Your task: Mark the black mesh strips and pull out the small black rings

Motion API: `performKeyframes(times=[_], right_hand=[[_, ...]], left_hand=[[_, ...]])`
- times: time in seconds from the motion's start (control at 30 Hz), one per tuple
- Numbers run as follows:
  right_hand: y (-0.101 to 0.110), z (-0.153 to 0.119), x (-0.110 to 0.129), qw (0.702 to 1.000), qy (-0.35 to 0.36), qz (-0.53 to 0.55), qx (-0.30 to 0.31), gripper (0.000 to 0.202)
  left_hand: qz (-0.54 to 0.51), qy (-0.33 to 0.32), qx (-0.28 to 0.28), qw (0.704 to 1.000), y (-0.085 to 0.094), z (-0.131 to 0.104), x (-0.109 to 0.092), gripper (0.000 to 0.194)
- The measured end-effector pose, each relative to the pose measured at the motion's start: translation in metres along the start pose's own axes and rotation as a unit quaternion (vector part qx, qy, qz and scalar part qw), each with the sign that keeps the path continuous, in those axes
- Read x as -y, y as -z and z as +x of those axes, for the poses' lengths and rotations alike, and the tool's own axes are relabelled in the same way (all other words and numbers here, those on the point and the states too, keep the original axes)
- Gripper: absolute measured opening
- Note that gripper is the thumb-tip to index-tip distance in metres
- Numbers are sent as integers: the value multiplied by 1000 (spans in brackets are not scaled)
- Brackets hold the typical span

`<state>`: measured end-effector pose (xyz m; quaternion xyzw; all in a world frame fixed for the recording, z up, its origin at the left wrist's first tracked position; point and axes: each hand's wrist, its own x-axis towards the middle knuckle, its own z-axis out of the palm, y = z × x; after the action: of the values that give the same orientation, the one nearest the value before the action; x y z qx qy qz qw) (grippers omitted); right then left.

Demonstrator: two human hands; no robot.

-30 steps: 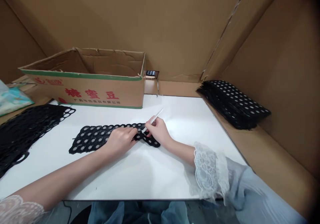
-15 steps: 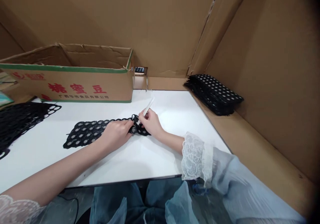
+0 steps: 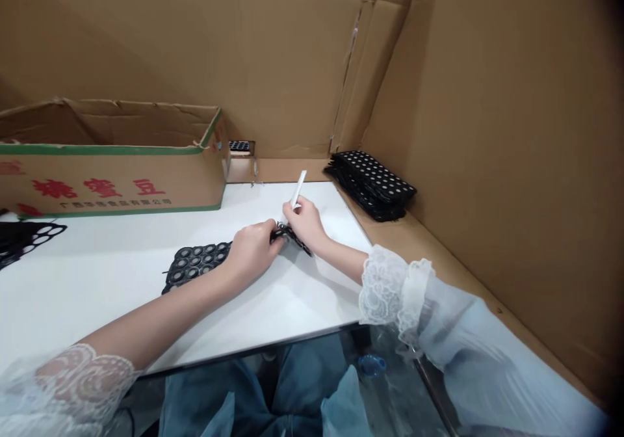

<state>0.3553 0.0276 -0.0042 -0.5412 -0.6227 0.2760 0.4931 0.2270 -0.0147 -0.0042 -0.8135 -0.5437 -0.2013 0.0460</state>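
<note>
A black openwork piece with rows of round grey discs [image 3: 197, 260] lies on the white tabletop [image 3: 117, 281]. My left hand [image 3: 252, 253] is closed on its right part, thumb and fingers pinching a raised edge. Between the fingers of my right hand [image 3: 308, 222] is a slim white stick-like tool [image 3: 299, 186], held like a pen and slanting up. Its lower end meets the black piece beside my left fingertips; the exact tip is hidden. The piece's right end bends up and hangs below my right fingers.
A cardboard box [image 3: 121, 193] with green edges stands at the back left. Black netting with ring-shaped holes [image 3: 29, 238] lies at the left edge. A stack of black dotted pieces [image 3: 373, 183] rests by the right cardboard wall [image 3: 487, 131]. The rear wall has a small cut-out [image 3: 242, 149].
The view has swung right. Both hands have lifted the right end of the black piece off the table, and the white tool stands more upright.
</note>
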Motion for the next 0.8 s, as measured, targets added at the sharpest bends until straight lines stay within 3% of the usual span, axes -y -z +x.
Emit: performKeyframes(times=[0.2,0.3,0.43,0.67,0.8], right_hand=[[27,-16,-18,999,-11,16,39,19],[27,-24,-31,997,-43,36,51,20],[21,-32,-41,995,-52,87,22,21],[20,-36,-35,993,-36,114,22,22],[21,-39,-27,988,-71,135,36,23]], left_hand=[[11,-21,27,999,-11,-7,-14,13],[29,-24,52,998,-13,-12,-17,14],[38,-24,75,996,-14,-17,-16,16],[52,-56,76,994,-15,-22,-10,16],[98,-101,70,988,-10,-22,-8,10]])
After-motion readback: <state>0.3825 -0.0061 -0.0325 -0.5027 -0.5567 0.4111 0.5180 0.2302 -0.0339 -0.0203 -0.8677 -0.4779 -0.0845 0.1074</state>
